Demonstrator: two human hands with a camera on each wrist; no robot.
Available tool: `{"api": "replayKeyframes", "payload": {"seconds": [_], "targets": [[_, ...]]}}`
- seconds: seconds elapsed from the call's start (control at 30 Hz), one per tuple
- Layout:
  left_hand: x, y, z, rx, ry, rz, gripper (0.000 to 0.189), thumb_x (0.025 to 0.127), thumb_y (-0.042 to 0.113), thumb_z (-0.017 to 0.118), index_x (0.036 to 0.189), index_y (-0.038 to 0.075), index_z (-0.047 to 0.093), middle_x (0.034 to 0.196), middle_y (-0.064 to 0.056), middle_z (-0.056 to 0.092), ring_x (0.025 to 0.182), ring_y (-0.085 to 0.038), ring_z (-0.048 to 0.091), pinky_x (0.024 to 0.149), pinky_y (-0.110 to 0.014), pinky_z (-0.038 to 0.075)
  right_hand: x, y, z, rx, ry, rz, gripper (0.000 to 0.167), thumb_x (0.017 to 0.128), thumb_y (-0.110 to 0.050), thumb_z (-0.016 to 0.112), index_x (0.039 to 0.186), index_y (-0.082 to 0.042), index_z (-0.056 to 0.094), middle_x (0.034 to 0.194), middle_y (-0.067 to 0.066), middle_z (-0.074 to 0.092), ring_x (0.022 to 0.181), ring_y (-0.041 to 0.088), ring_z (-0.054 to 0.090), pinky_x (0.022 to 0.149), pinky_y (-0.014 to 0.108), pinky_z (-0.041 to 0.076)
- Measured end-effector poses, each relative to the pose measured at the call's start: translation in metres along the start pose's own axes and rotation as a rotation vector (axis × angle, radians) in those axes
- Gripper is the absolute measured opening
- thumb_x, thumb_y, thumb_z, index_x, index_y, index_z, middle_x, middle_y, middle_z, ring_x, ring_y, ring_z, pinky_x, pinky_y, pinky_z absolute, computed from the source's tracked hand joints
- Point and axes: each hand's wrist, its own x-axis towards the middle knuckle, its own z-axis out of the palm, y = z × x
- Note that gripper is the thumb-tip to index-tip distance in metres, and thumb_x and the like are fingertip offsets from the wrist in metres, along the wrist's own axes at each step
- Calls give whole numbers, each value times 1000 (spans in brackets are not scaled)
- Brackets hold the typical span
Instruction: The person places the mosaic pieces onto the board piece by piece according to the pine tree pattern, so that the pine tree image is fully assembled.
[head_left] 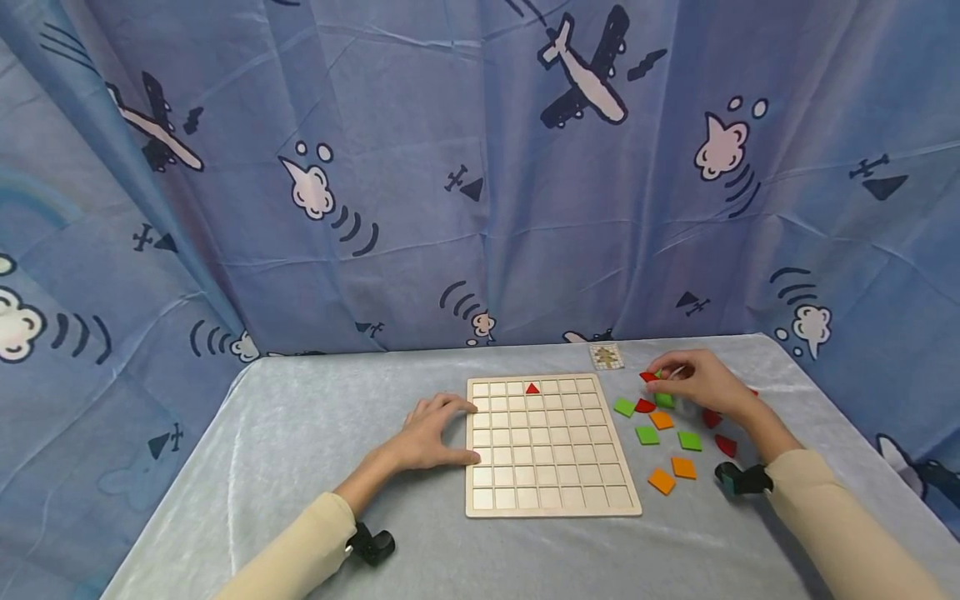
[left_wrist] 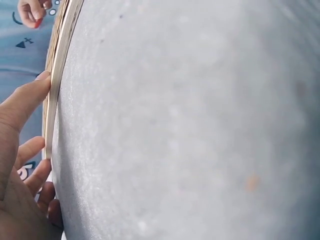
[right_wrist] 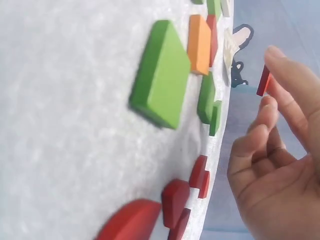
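A square wooden grid board (head_left: 555,512) lies on the table, with one red triangle (head_left: 532,389) in its far row. My left hand (head_left: 427,433) touches the board's left edge, thumb and forefinger spread apart; the left wrist view shows the fingertips along that edge. Above the loose pieces to the right of the board, my right hand (head_left: 701,383) pinches a small red piece (right_wrist: 263,81) between thumb and forefinger. Its full outline is hidden by the fingers. Under and around this hand lie green squares (head_left: 647,435), orange squares (head_left: 683,467) and red curved-edged pieces (head_left: 725,446).
A small card (head_left: 606,357) with a tree-like picture on a grid lies behind the board's far right corner. The table has a pale grey cloth (head_left: 315,433). A blue curtain (head_left: 405,208) printed with planes hangs behind it.
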Motion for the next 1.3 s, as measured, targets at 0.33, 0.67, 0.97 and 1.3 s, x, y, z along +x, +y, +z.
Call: {"api": "replayKeyframes", "payload": {"seconds": [0.33, 0.67, 0.97, 1.3], "targets": [[1, -1, 1, 9, 0, -8, 72, 75, 55, 80, 137, 30, 53, 147, 0, 45, 126, -27, 41, 104, -56, 34, -10, -11, -4, 67, -29, 6, 37, 87, -35, 75, 114, -11, 69, 113, 13, 71, 92, 16, 68, 78, 27, 54], [0, 0, 0, 20, 0, 3, 72, 75, 54, 80, 137, 29, 53, 146, 0, 46, 128, -29, 40, 105, -55, 34, -11, -24, 4, 230, -86, -65, 34, 87, -29, 76, 113, -8, 68, 111, 15, 71, 87, 15, 72, 76, 25, 57], [-1, 0, 1, 6, 6, -2, 71, 74, 53, 81, 136, 29, 54, 146, 0, 46, 129, -30, 40, 106, -56, 33, -9, -34, 15, 284, -134, -64, 40, 88, -28, 74, 121, -6, 66, 118, 17, 67, 90, 21, 70, 77, 37, 59], [-1, 2, 0, -3, 14, 4, 72, 73, 51, 83, 135, 28, 55, 145, 1, 46, 131, -31, 39, 106, -57, 32, -4, -45, 27, 316, -133, -143, 40, 88, -20, 74, 121, 0, 65, 118, 19, 66, 91, 8, 67, 78, 31, 58]]}}
